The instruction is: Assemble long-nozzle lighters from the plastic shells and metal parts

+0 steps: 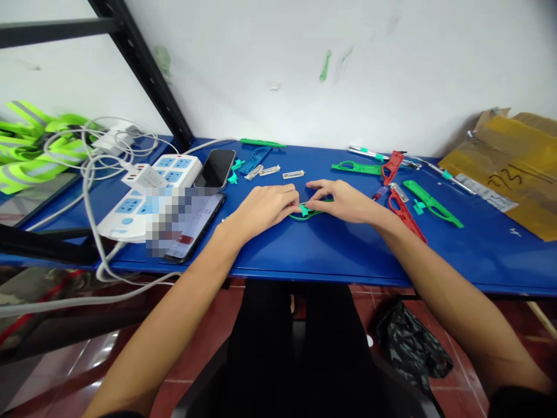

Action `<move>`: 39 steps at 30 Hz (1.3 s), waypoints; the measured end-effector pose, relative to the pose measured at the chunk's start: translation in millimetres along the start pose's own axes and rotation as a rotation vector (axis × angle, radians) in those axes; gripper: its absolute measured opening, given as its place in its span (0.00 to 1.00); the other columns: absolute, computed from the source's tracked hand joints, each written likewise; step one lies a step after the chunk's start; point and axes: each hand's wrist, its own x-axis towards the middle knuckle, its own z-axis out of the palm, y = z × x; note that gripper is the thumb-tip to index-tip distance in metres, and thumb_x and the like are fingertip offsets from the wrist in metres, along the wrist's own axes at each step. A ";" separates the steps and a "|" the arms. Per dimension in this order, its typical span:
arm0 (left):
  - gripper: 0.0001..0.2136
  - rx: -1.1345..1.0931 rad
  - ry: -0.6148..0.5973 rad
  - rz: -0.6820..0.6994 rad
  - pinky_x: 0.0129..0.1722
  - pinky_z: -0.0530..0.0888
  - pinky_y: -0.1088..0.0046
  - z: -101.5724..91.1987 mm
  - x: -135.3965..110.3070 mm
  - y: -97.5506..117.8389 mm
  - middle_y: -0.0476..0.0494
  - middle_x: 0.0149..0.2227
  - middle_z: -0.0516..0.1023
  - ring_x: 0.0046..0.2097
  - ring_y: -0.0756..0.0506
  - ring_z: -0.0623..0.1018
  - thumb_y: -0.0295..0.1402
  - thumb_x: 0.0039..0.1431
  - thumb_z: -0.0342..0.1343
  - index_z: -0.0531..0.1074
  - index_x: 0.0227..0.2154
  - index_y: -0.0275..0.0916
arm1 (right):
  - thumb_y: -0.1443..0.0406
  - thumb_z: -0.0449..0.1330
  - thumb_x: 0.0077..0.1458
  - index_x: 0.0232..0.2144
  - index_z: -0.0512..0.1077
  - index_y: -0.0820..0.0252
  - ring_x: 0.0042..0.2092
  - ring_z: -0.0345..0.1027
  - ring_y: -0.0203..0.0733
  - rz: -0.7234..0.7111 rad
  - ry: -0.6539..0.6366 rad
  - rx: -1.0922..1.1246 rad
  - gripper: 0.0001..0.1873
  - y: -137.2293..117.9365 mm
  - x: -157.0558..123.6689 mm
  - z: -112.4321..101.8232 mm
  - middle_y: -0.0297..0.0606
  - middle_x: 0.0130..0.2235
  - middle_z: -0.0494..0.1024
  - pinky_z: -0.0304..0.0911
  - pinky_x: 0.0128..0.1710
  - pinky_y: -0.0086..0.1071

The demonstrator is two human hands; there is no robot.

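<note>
A green plastic lighter shell [311, 215] lies on the blue table between my hands, with a small turquoise trigger [304, 209] in its near-left part. My left hand [272, 206] is closed, its fingertips pinching the shell's left end at the trigger. From the other side, my right hand [342, 200] holds the shell with the thumb pressed down by the trigger. Its index finger is raised and curved, apart from the thumb. The right hand covers the shell's far end, and its lower fingers are hidden. Just beyond the hands lie several small clear fuel tanks [293, 174].
At right lie green shells [433, 203], red shells [404, 215], metal tubes [452, 177] and a taped cardboard box [507, 162]. At left are two phones [216, 168], a white power strip [130, 217] with cables, and reflective straps [39, 145]. Loose turquoise triggers [235, 171] lie near the back.
</note>
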 end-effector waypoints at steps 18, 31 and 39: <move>0.12 -0.013 0.006 0.000 0.33 0.64 0.70 2.8 0.2 -2.8 0.44 0.43 0.84 0.42 0.44 0.81 0.40 0.78 0.56 0.79 0.41 0.40 | 0.53 0.73 0.59 0.47 0.85 0.51 0.70 0.69 0.56 -0.228 -0.150 0.134 0.17 24.7 -10.0 -15.1 0.42 0.69 0.76 0.61 0.72 0.52; 0.14 0.111 0.029 -0.032 0.36 0.68 0.67 1.7 0.4 3.2 0.42 0.40 0.84 0.43 0.41 0.78 0.40 0.78 0.55 0.81 0.40 0.39 | 0.60 0.70 0.64 0.42 0.81 0.52 0.54 0.77 0.52 -0.288 0.064 0.176 0.05 38.2 -11.4 10.6 0.42 0.52 0.82 0.70 0.61 0.49; 0.15 0.147 0.066 -0.060 0.36 0.68 0.68 0.2 0.9 7.8 0.43 0.40 0.86 0.42 0.42 0.79 0.39 0.79 0.54 0.81 0.40 0.38 | 0.63 0.71 0.64 0.48 0.81 0.50 0.52 0.78 0.50 -0.278 0.119 0.230 0.10 39.3 -17.3 17.4 0.39 0.51 0.83 0.71 0.57 0.46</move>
